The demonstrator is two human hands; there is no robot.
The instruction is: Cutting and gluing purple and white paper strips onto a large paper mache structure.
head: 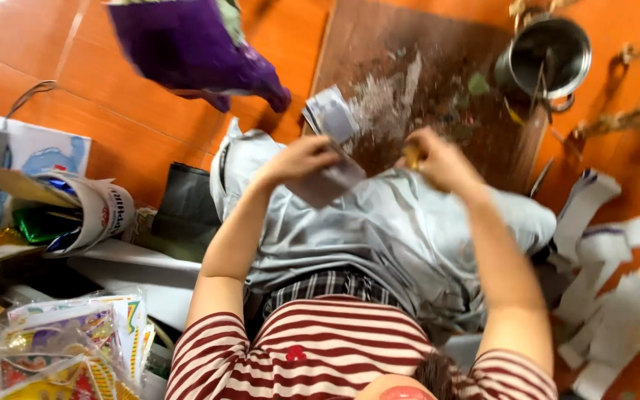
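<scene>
Left hand (pixel 301 159): fingers grasp a pale, folded paper packet (pixel 329 181) and hold it up over the lap, its open upper end tipped toward the board.
Right hand (pixel 438 159): fingers are pinched round a small yellowish piece (pixel 411 154), close beside the packet; it is too blurred to say what the piece is.
Where the packet sits: in the air between the two hands, above the grey cloth (pixel 379 230) and just short of the board's near edge, probably so that anything that falls lands on cloth or board and not on the floor.
Wooden board (pixel 364 44): lies flat on the orange tiled floor (pixel 112 81) in front of the person, scattered with pale powder and small scraps; it appears to serve as the work surface.
Steel pot (pixel 546 55): stands at the board's far right corner, within reach of the right hand, with thin tools leaning inside.
Grey cloth: spread over the knees like an apron, likely to keep the clothes clean.
Paper strips (pixel 609 296): piled loosely on the floor on the right-hand side, close to that arm.
Printed packets (pixel 75 348): stacked on the left-hand side, near the left elbow, well apart from the board.
Purple cloth (pixel 194 48): beyond the left hand, blurred.
</scene>
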